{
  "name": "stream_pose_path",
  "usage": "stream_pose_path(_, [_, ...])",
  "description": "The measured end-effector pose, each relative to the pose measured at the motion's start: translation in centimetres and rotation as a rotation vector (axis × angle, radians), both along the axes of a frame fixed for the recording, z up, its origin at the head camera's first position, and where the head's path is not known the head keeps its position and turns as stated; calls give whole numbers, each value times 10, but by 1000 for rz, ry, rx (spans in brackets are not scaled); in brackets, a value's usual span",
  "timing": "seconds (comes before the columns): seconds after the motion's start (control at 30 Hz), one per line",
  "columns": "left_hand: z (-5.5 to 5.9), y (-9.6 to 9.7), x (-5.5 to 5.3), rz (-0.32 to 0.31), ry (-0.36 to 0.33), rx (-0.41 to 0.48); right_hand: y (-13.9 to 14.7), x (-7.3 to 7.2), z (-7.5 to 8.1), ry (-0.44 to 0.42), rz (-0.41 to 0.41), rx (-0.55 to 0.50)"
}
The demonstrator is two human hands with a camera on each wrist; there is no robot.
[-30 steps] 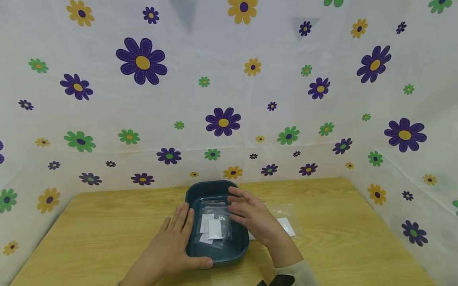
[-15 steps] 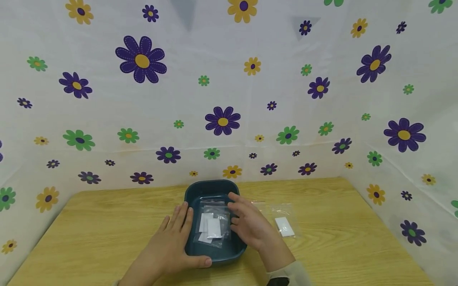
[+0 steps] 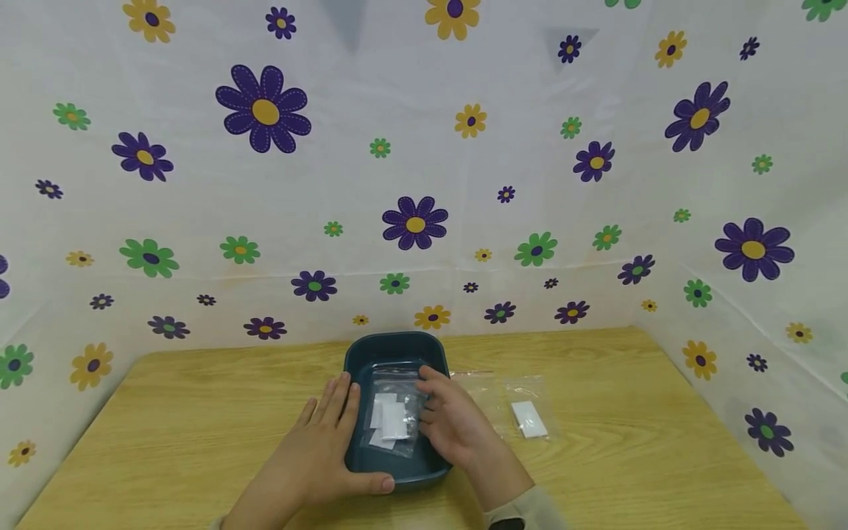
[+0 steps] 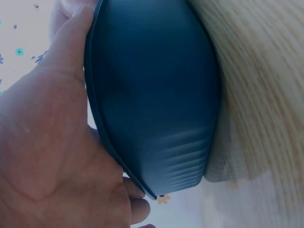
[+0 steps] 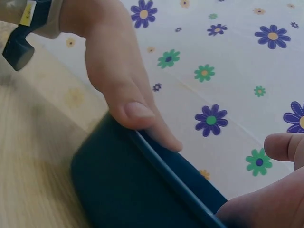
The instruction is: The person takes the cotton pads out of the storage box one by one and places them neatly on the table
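A dark teal plastic bin (image 3: 397,338) stands on the table. Inside it lie several clear zip bags (image 3: 394,421) with white pieces in them, overlapping in a stack. My left hand (image 3: 311,456) rests along the bin's left side, fingers straight, with the thumb at the near rim; the left wrist view shows the palm (image 4: 52,123) against the bin's outer wall (image 4: 156,85). Over the right rim reaches my right hand (image 3: 464,427), its fingers loosely bent beside the bags' right edge. Whether its fingertips touch the bags I cannot tell.
Right of the bin lies a clear zip bag (image 3: 528,419) with a white piece. Another clear bag (image 3: 483,386) is partly hidden behind my right hand. A flowered cloth (image 3: 358,177) hangs around the back and sides of the wooden table (image 3: 623,427).
My right hand has come lower and further left over the bin, with its fingers more bent. The top bag has shifted slightly left. My left hand stays in place.
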State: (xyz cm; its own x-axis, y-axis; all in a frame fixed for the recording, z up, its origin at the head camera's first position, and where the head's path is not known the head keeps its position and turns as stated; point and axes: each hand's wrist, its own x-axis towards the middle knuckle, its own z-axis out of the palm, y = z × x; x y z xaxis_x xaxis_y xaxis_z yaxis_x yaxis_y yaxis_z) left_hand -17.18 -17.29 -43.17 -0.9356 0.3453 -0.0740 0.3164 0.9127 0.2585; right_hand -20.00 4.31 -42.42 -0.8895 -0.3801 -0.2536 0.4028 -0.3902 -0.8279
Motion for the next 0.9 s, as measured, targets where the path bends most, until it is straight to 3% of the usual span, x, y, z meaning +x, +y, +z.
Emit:
stream_pose_path(0.2, [0, 0, 1, -6, -3, 1, -7, 2, -8, -9, 46, -17])
stream_pose_path(0.6, [3, 2, 2, -3, -9, 1, -11, 4, -9, 31, 32, 99])
stream_pose_path(0.77, [3, 2, 1, -4, -15, -9, -15, 6, -9, 156, 89, 231])
stream_pose_path(0.9, [3, 0, 1, -11, -11, -16, -18, 7, -7, 347, 87, 439])
